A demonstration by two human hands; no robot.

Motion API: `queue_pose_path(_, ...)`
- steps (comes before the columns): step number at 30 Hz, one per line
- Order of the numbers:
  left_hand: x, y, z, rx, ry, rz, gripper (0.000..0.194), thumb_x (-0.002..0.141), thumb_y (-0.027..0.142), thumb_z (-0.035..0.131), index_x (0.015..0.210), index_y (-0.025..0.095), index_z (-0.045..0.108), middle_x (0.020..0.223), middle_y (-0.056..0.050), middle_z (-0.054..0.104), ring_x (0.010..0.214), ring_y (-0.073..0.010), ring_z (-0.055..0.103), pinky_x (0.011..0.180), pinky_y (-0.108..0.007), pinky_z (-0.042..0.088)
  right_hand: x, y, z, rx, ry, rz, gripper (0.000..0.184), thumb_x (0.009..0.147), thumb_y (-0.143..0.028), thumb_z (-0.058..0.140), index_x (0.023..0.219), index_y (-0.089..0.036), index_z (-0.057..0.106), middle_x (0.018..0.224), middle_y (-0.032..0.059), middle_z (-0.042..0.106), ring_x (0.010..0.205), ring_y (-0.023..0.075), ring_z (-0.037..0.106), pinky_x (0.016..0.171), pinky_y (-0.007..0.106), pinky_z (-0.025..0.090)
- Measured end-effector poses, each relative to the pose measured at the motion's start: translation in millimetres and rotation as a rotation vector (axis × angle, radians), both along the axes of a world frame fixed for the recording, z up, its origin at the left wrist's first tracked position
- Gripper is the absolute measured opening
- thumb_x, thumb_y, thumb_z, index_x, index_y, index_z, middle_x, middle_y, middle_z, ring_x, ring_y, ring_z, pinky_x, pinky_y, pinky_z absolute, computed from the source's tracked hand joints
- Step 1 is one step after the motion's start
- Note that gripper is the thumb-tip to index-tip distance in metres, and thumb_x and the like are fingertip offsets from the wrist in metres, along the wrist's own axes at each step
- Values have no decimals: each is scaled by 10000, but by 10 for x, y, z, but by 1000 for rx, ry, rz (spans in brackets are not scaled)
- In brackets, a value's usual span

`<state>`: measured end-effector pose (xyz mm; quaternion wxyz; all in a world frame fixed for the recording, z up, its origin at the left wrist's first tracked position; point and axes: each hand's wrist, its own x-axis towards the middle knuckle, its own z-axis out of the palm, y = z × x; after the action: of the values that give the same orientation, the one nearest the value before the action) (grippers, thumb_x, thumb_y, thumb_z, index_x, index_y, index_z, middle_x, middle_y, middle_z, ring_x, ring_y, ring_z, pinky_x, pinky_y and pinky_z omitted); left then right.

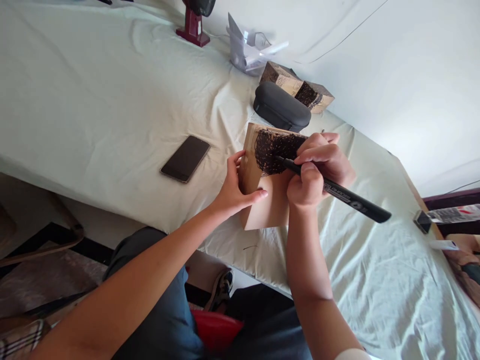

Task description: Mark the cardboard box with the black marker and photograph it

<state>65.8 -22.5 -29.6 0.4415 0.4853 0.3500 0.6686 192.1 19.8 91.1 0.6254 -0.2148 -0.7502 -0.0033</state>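
Note:
A light brown box (270,202) stands at the near edge of the covered table, its top side partly filled with dense black scribbled loops. My left hand (240,187) grips the box's left side, thumb on the near face and fingers round the far left edge. Pinched in my right hand (322,167) is a black marker pen (354,201), its tip on the scribbled patch. Part of the black drawing is hidden behind my right fingers.
Left of the box lies a dark phone (185,158). Behind it sit a black zip case (282,106), scribbled boxes (318,96) and a clear container (240,50) with papers. A dark red stand (193,29) is further back, near the white wall.

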Motion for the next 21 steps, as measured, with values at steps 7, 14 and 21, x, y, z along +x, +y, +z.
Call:
queue_pose_path(7, -13, 12, 2, -30, -16, 11, 1038, 667, 637, 934, 1476, 365, 343, 1396, -85, 546, 1211, -284, 607, 993, -467, 546, 134, 132, 0, 12, -250, 138, 232, 963, -316, 494, 741, -260, 536, 654, -28, 492, 577, 176, 575, 865, 500, 544)
queue_pose_path(14, -26, 11, 22, -52, -11, 8, 1028, 664, 696, 906, 1459, 383, 334, 1375, -62, 547, 1214, -284, 608, 1010, -478, 542, 21, 83, -33, -17, -150, 88, 198, 939, -281, 480, 743, -269, 507, 653, -28, 492, 579, 172, 520, 881, 494, 530)
queue_pose_path(21, -43, 60, -71, -28, 24, 19, 1018, 666, 737, 873, 1479, 422, 348, 1380, -67, 523, 1231, -300, 603, 942, -457, 565, -20, -11, -28, -86, -127, 43, 291, 944, -328, 456, 664, -272, 399, 609, -27, 391, 561, 172, 482, 825, 476, 532)
